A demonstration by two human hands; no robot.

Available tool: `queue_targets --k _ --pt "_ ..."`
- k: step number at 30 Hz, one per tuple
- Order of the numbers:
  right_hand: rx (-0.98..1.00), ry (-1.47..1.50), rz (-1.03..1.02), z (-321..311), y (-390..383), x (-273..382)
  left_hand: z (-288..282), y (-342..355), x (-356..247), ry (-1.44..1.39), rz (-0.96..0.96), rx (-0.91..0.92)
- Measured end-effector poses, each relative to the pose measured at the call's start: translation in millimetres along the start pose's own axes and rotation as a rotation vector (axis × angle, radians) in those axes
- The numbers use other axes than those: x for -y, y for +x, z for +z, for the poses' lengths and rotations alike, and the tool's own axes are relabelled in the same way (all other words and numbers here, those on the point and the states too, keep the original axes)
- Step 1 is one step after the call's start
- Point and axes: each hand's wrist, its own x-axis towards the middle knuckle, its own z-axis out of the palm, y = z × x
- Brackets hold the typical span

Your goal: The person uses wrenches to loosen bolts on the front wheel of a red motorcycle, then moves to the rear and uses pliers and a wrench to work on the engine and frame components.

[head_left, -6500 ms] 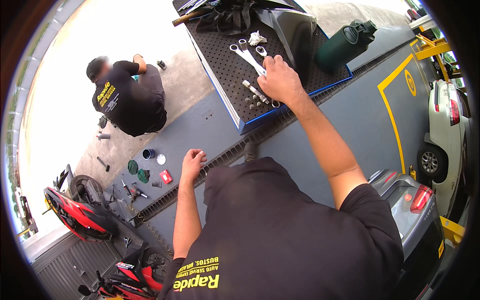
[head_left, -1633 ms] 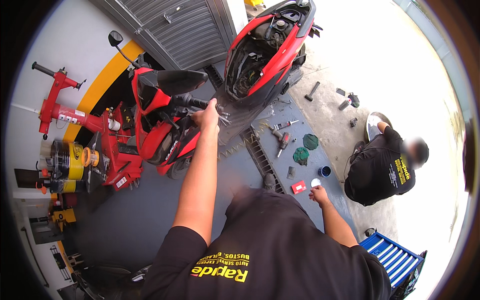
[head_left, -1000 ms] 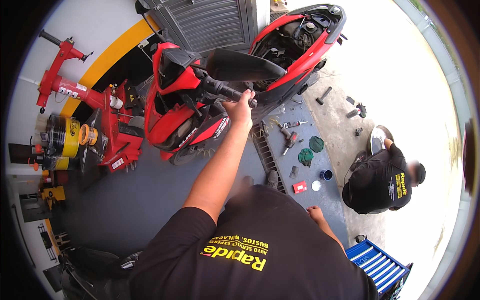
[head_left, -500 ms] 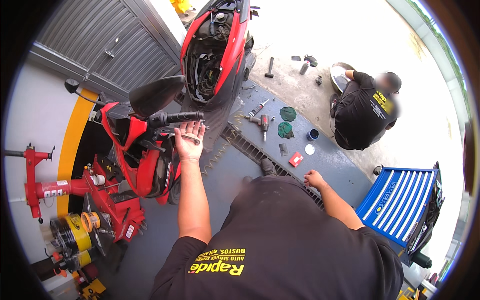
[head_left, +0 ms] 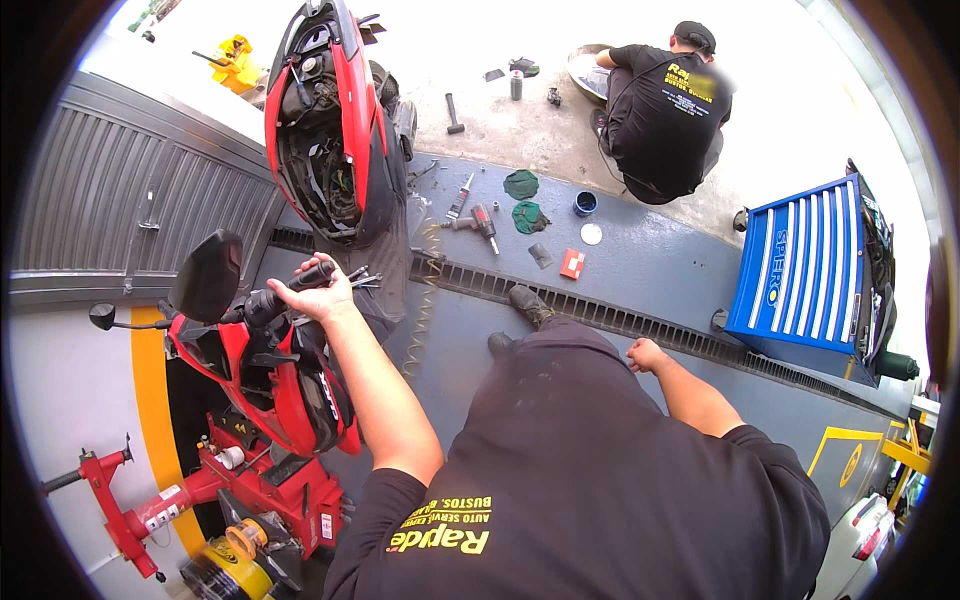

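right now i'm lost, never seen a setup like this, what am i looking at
There is no robot: every picture comes from a camera on a person's head, looking down at their bare hands. The left hand is at a handlebar grip of a red scooter; whether it holds the metal tools beside its fingers is unclear. The right hand hangs by the body, with nothing visible in it. On the grey floor lie a power tool, two green cloths, a dark blue tin and a red box. A co-worker crouches beyond.

A vehicle repair workshop (head_left: 640,255): red scooter (head_left: 355,115), blue tool cabinet (head_left: 800,270), impact wrench (head_left: 483,228).
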Motion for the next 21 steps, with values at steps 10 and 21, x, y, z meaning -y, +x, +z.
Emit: queue_targets --k 10,21 --pt "-0.071 0.1 -0.047 1 6 -18 -18 -2 -17 0.179 -0.021 0.068" --pt "-0.039 0.444 0.042 -100 58 -37 -22 -36 -85 0.442 -0.087 -0.11"
